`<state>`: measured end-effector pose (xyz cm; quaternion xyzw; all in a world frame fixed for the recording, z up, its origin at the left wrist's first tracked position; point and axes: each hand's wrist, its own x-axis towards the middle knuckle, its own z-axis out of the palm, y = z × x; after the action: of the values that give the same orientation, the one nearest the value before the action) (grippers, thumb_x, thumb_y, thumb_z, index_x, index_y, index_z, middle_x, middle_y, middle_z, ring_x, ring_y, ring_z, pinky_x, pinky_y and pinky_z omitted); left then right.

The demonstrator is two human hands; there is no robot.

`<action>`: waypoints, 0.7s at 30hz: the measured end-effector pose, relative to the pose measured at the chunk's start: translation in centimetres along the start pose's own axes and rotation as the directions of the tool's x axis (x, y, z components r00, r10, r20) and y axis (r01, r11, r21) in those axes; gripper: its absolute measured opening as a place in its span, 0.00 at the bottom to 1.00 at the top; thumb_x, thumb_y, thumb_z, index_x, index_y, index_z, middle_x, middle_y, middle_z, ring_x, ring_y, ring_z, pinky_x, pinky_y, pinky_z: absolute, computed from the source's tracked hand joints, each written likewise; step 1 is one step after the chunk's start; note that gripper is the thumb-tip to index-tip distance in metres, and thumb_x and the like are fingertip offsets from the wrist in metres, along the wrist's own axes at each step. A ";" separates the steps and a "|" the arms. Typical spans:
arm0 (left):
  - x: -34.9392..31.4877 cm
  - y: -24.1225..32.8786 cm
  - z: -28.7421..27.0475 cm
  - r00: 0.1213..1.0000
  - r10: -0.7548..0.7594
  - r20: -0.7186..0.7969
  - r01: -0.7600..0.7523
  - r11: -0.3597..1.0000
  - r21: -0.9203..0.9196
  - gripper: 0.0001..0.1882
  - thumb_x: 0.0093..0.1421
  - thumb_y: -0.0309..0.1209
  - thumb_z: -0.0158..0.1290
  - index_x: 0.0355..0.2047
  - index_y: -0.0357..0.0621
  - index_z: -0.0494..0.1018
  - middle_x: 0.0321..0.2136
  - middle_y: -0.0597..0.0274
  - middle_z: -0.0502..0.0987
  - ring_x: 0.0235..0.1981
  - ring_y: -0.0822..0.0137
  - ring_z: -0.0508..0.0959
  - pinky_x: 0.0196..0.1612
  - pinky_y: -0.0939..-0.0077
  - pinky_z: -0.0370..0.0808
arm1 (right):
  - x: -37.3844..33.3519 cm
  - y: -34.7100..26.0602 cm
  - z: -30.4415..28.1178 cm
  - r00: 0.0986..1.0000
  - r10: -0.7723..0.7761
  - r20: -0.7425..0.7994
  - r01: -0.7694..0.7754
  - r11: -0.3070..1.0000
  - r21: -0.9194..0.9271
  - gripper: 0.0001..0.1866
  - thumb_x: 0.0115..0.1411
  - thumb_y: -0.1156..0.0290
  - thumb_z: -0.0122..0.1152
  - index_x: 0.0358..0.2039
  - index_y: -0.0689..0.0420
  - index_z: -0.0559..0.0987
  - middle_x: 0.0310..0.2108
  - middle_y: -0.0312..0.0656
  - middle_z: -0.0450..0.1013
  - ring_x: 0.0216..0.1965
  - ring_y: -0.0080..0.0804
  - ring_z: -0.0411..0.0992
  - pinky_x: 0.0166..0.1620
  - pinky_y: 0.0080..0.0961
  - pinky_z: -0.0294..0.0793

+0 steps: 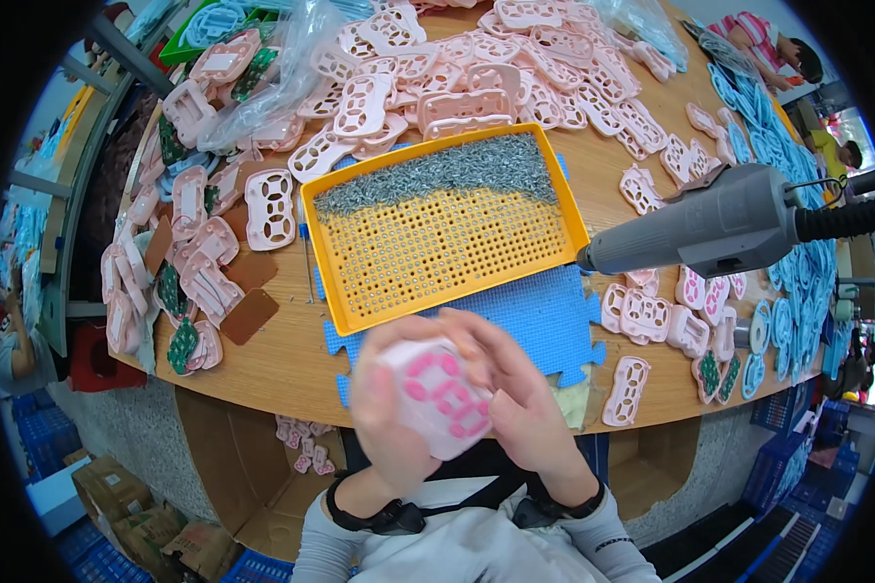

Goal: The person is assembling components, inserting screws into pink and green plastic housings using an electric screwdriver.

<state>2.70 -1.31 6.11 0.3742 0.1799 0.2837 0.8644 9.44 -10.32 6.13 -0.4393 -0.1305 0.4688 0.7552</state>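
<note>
Between my two hands I hold a pale pink plastic casing (428, 413) with bright pink raised pads, close to the table's front edge. My left hand (384, 389) wraps its left side. My right hand (520, 389) grips the upper right, its thumb against the edge and its fingers over the top. Both hands are slightly blurred, and the casing's underside is hidden. Just beyond them lies a yellow tray (345, 328) with rows of holes, a screw standing in many of them and a heap of loose screws (437, 175) at its far end.
A blue foam mat (544, 316) lies under the tray. From the right reaches a grey electric screwdriver (690, 228). Pink shell parts (467, 97) pile up behind; more, with green circuit boards (172, 291), lie left. Light-blue parts (763, 136) heap at right. A cardboard box (228, 457) stands below the table.
</note>
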 end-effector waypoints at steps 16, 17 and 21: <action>-2.3 2.2 -4.8 0.966 -0.073 0.246 -0.034 0.913 0.407 0.28 0.60 0.35 0.49 0.54 0.27 0.59 0.51 0.41 0.68 0.53 0.53 0.69 0.56 0.63 0.63 | -2.3 -1.5 -2.5 0.994 -0.107 0.027 0.107 0.870 -0.482 0.17 0.58 0.78 0.52 0.49 0.65 0.68 0.44 0.48 0.71 0.44 0.37 0.71 0.51 0.27 0.68; -2.1 3.5 -5.7 0.885 -0.270 0.379 0.000 0.814 0.580 0.31 0.57 0.31 0.51 0.58 0.30 0.56 0.51 0.46 0.69 0.53 0.59 0.69 0.56 0.68 0.62 | -2.3 -2.4 -2.8 0.989 -0.076 0.126 0.142 0.715 -0.684 0.17 0.56 0.80 0.54 0.47 0.63 0.70 0.41 0.50 0.72 0.42 0.41 0.73 0.50 0.28 0.69; -2.8 4.9 -4.7 0.732 -0.586 0.348 0.287 0.727 0.624 0.40 0.54 0.27 0.54 0.63 0.37 0.45 0.51 0.50 0.69 0.51 0.64 0.70 0.55 0.71 0.62 | -2.3 -3.6 -2.6 0.881 -0.136 0.452 0.458 0.484 -0.746 0.20 0.47 0.78 0.60 0.44 0.59 0.73 0.36 0.45 0.74 0.39 0.43 0.73 0.52 0.37 0.68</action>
<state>-3.68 2.22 7.01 0.6039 0.0951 -0.1116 0.7835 11.98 -14.25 7.96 -0.6290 -0.5381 0.2750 0.4890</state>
